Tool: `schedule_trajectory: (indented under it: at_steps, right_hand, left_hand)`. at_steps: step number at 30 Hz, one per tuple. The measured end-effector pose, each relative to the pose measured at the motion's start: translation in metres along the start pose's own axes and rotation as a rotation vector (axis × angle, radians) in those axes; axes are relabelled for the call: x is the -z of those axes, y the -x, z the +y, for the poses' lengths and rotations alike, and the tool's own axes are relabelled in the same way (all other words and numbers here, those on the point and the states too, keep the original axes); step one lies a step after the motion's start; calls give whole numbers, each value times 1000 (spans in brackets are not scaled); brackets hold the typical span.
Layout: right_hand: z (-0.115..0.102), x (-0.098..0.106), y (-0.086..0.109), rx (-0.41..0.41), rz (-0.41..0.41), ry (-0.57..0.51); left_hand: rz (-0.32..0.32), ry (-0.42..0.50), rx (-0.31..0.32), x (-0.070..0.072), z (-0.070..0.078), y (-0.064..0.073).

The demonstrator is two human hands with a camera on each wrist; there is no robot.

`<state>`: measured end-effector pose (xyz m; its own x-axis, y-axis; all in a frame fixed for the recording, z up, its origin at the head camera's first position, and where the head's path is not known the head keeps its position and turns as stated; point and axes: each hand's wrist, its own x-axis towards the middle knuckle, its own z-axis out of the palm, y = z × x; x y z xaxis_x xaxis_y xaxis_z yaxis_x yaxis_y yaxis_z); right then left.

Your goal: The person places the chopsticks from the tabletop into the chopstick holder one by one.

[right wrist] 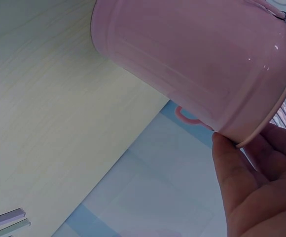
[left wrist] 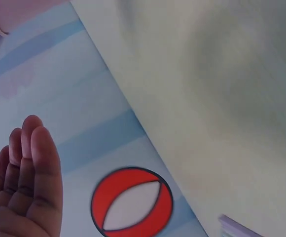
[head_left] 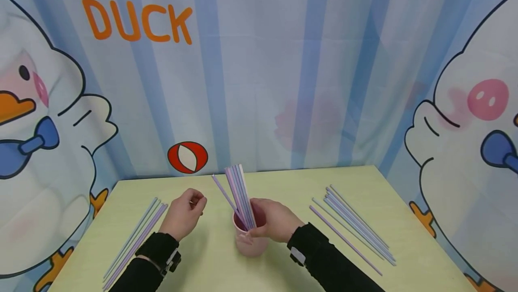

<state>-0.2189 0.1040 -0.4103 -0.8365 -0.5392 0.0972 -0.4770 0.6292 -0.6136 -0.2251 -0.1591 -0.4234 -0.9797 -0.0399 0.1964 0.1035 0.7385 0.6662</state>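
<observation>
A pink cup with a small bow on its front stands on the table, holding a bundle of thin pastel straws. One purple straw leans out to the left, apart from the bundle. My right hand grips the cup's rim from the right, some of its fingers beside the straws. In the right wrist view, fingertips pinch the rim near a little pink loop. To the left of the cup, my left hand hovers with nothing in it, its fingers loosely bent.
Several pastel straws lie on the left of the pale yellow table, next to my left sleeve. Another spread of straws lies on the right. Behind the table's back edge hangs a blue striped curtain with cartoon ducks.
</observation>
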Motion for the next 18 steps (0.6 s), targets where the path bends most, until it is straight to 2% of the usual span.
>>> schedule_trajectory:
  at_steps: [9,15,18]
  right_hand:
    - [1,0,1,8,4,-8]
    - [0,0,2,23,2,-9]
    - [-1,0,1,28,1,-6]
  left_hand:
    - [0,-219,-15,22,-58,-3]
    - [-25,-349,-17,33,-87,0]
    - [-12,-414,-29,36,-100,2]
